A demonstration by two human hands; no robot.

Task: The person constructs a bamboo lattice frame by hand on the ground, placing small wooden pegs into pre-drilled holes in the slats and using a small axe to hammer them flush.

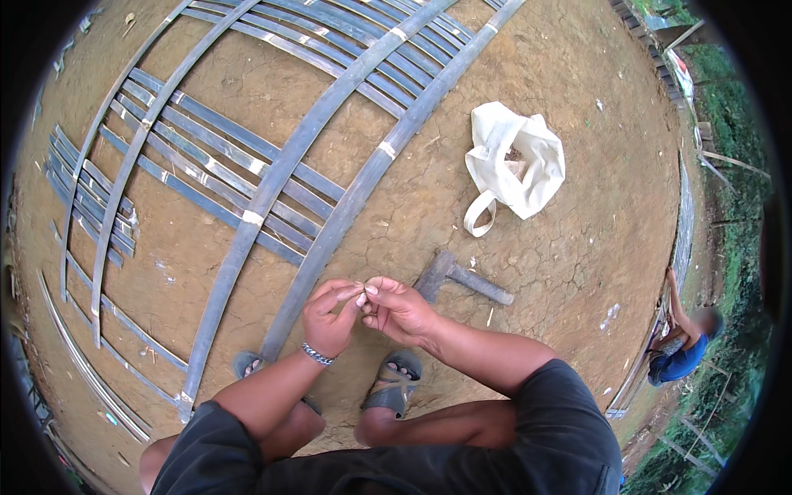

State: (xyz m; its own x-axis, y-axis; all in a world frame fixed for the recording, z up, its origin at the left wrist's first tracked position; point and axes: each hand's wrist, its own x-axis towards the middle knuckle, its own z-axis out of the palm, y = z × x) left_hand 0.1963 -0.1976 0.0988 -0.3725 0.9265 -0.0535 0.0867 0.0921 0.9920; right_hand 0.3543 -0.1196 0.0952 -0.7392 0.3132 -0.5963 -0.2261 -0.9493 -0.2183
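Note:
My left hand [332,317] and my right hand [398,310] meet in front of me, thumbs and fingertips pinched together. Between them is a small pale piece, too small to name. A bracelet [318,355] circles my left wrist. Just beyond my right hand, a hatchet-like tool [470,280] with a broad dark head and short handle lies on the ground. Left of my hands stretches a lattice of long dark split-bamboo strips [285,186], crossed by groups of shorter slats [223,157].
A white cloth bag [532,186] with a handle loop sits open on the cracked earth, something inside it. My sandalled foot [394,381] is below my hands. Thin strips [82,363] lie far left. Another person [689,351] crouches at the far right, near greenery.

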